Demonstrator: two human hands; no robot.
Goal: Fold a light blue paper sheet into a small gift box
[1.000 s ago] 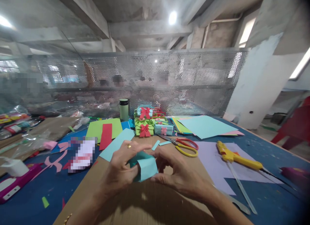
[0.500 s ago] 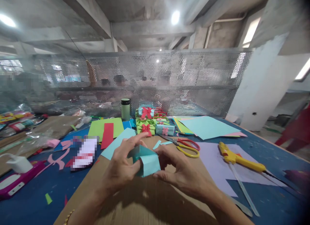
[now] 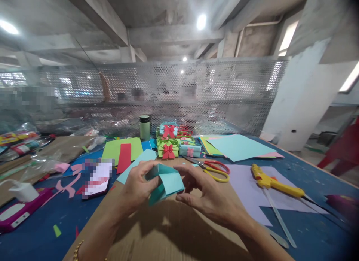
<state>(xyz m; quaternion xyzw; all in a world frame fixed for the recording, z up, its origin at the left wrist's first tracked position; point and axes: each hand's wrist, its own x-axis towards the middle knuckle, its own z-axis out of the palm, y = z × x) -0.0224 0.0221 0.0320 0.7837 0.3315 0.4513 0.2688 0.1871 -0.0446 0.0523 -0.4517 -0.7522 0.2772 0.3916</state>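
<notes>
A light-blue folded paper box [image 3: 171, 182] is held above the brown board, tilted, with one flap facing me. My left hand [image 3: 141, 184] grips its left side, the thumb pressed on the paper and the other fingers behind it. At the box's right side, my right hand [image 3: 206, 190] has its thumb and fingers curved and spread apart; whether the fingertips touch the paper I cannot tell. Beyond the hands stand small green and blue paper boxes with bows [image 3: 169, 150]. Red-and-yellow scissors [image 3: 215, 171] lie just past my right hand.
A yellow glue gun [image 3: 276, 184] rests on lilac paper [image 3: 244, 182] at right. Coloured sheets [image 3: 238, 146] lie behind it. On the left are a phone [image 3: 98, 180], a purple power strip [image 3: 25, 210] and paper scraps. A green jar [image 3: 144, 128] stands before the perforated metal screen [image 3: 224, 96].
The box has been turned and tilted in my left hand, showing more of its lower left side. My right fingers have spread from its right edge. Blue scraps near the scissors are now mostly hidden.
</notes>
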